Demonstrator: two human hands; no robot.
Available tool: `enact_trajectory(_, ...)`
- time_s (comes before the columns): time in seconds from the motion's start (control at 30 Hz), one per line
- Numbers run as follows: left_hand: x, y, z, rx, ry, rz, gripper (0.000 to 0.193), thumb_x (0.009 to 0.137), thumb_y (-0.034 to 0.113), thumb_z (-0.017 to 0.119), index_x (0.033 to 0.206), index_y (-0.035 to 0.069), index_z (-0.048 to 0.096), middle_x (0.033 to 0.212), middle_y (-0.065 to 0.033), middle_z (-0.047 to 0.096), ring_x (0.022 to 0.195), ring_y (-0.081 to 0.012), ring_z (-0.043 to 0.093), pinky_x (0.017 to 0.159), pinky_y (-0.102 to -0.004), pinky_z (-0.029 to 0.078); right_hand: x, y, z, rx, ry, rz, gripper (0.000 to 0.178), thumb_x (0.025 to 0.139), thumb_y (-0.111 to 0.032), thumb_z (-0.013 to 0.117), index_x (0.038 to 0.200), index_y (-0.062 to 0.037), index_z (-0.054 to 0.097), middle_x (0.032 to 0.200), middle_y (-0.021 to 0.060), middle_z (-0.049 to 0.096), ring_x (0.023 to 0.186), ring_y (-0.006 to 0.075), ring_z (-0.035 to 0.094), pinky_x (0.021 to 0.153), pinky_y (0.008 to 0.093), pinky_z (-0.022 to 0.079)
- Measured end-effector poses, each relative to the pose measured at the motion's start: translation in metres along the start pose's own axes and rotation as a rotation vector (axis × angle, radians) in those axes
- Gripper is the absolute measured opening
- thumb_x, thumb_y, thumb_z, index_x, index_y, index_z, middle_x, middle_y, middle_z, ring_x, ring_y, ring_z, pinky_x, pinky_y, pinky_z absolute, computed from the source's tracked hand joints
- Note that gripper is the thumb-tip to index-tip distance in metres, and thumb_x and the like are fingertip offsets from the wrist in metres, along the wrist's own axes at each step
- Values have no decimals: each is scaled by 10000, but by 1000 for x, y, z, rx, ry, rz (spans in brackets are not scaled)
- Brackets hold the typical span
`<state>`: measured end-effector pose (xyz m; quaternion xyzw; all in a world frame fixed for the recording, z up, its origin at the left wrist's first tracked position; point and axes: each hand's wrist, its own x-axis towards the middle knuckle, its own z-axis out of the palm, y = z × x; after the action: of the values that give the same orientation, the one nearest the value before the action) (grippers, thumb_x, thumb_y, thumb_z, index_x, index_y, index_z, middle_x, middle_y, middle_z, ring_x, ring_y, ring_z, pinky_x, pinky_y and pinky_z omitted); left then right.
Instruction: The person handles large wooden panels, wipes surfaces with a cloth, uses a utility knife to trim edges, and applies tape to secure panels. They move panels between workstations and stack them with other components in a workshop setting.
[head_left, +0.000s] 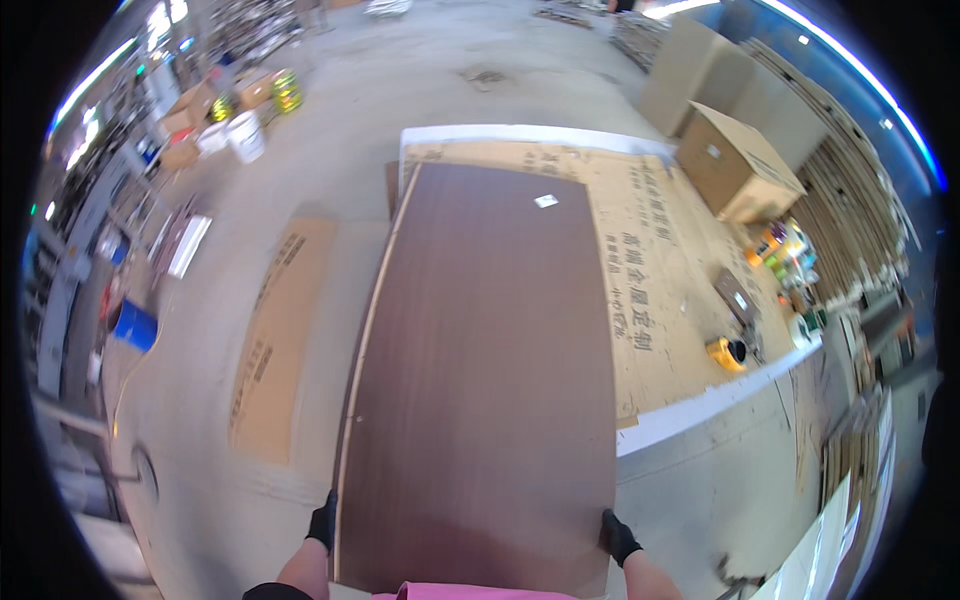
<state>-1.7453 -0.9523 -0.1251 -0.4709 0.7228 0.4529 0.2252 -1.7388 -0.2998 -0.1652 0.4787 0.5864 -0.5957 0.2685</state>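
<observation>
A large dark brown wood panel [490,350] stretches away from my body, its far part over a cardboard-covered work table [650,390]. A small white label [545,201] is stuck near its far end. My left hand [323,522], in a black glove, grips the panel's left edge close to me. On the opposite edge, my right hand [620,537], gloved in black too, holds the panel at about the same distance. The fingers of both hands are partly hidden under the panel.
On the table's right side stand a cardboard box [742,165], several bottles [785,245] and a yellow container [727,353]. A flat cardboard sheet [283,340] lies on the floor at left, near a blue bucket [134,326]. Stacked boards [850,200] line the right.
</observation>
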Motion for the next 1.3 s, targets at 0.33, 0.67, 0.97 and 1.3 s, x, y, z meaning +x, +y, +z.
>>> enact_trajectory(0.33,56,88,-22,-227,-603,24,745,931,635,400,1389,50,457,1292,-135,576,1169,-275,559,990,-403,445,-138,-3,125,-160,248,-115,734,849,-699,472,882,-5,708,881,127,681,867,277,616,853,382,430)
enact_trajectory(0.67,98,198,12,-70,-779,203,733,937,618,401,1407,56,434,1324,-132,547,1203,-280,523,1012,-405,420,-260,9,265,-293,556,-198,636,895,-602,439,992,-31,701,962,207,685,923,364,655,861,454,472)
enact_trajectory(0.97,72,237,-19,-97,-890,400,724,943,603,401,1423,61,412,1353,-129,520,1234,-285,491,1031,-408,398,-380,27,313,-279,764,-279,615,909,-600,436,956,-44,696,933,203,683,891,367,658,801,455,493)
enact_trajectory(1.3,-56,211,-54,-161,-1071,690,715,949,587,402,1441,67,389,1385,-126,490,1267,-291,456,1053,-410,373,-529,197,311,76,1176,-430,535,907,-573,485,970,-78,676,893,199,672,844,392,641,767,446,484)
